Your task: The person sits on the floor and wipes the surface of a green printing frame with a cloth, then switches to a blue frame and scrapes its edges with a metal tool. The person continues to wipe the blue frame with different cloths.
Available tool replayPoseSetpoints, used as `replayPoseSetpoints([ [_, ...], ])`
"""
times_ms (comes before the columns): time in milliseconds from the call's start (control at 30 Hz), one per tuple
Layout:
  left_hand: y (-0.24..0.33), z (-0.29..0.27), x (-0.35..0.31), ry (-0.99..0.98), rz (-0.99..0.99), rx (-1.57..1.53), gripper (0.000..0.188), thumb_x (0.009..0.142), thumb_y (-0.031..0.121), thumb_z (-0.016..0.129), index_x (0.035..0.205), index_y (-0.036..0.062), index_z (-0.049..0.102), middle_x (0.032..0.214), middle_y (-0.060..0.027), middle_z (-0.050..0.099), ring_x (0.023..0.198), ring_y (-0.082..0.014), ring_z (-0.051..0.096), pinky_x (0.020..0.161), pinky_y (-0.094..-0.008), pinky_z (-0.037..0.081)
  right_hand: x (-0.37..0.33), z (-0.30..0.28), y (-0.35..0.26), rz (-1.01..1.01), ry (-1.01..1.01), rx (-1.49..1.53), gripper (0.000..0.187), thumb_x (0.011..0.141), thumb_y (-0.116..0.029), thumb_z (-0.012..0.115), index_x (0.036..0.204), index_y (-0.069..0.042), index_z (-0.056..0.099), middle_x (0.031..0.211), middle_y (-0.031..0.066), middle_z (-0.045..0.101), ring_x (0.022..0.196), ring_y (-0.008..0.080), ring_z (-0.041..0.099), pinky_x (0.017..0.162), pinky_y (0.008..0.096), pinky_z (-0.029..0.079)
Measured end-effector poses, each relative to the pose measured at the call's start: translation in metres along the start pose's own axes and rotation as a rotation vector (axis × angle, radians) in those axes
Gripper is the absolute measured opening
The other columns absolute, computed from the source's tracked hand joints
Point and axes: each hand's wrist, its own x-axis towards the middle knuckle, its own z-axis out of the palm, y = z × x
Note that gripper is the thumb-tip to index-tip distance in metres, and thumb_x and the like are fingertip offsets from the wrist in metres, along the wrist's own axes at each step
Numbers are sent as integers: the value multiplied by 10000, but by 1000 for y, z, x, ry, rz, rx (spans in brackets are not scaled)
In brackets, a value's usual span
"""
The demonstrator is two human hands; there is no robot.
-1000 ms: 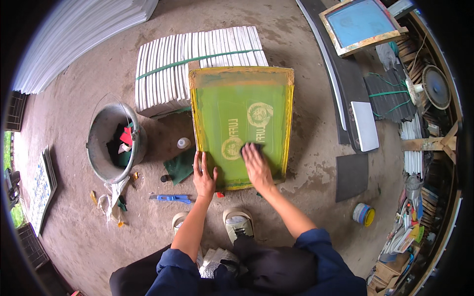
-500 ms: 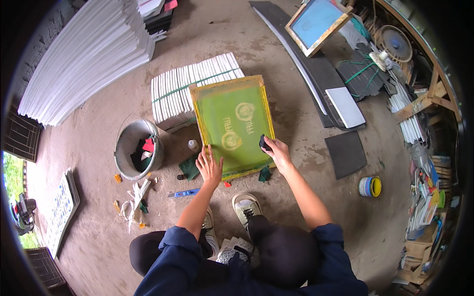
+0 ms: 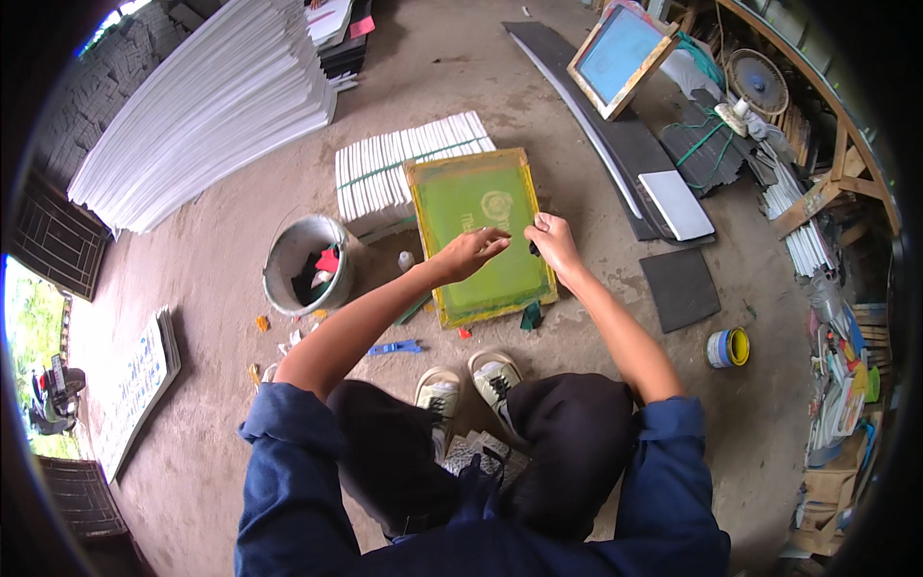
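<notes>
Left: red scrap [image 3: 329,260] noted in grey bucket [image 3: 283,254]. Strapped white board bundle [image 3: 409,159] set farther off. Green screen-printing frame [image 3: 490,288] laid at centre, long axis near to far, far end skewed left. Left hand [image 3: 467,253] held above it, fingers loosely extended, nothing seen gripped; contact cannot be told. Right hand [image 3: 554,240] placed nearer the frame's right edge, black wad [image 3: 534,248] clasped in curled fingers.

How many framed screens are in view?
2: the green screen at centre and the blue screen at upper right. Others may be hidden in the clutter along the right side.
</notes>
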Motion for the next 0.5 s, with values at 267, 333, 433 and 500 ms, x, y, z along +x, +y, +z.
replayPoseSetpoints([
  [267, -39, 47, -14, 204, -231, -401, 371, 825, 186, 693, 1138, 28, 571, 975, -111, 675, 873, -205, 668, 763, -320, 519, 4, 46, 59, 160, -160, -159, 253, 875, -264, 605, 880, -38, 491, 782, 39, 521, 745, 137, 487, 687, 293, 411],
  [333, -60, 59, -21, 222, -295, -380, 327, 822, 187, 695, 1084, 15, 603, 953, -107, 680, 876, -205, 669, 766, -318, 517, 4, 43, 76, 232, -273, -77, 231, 915, -261, 587, 892, -48, 500, 792, 0, 487, 757, 92, 444, 684, 260, 392],
  [433, -90, 72, -29, 293, -346, -329, 276, 805, 164, 697, 1049, 50, 637, 890, -99, 677, 832, -193, 658, 755, -327, 500, 1, 24, 118, 251, -126, -210, 209, 898, -235, 600, 943, -34, 565, 847, 22, 563, 789, 94, 497, 711, 270, 414],
  [500, -101, 83, -27, 315, -358, -285, 259, 789, 143, 693, 1035, 75, 648, 858, -100, 662, 796, -201, 637, 730, -343, 490, -10, -6, 172, 357, 15, -288, 269, 842, -253, 653, 958, -20, 586, 868, 79, 620, 833, 164, 570, 755, 308, 443],
])
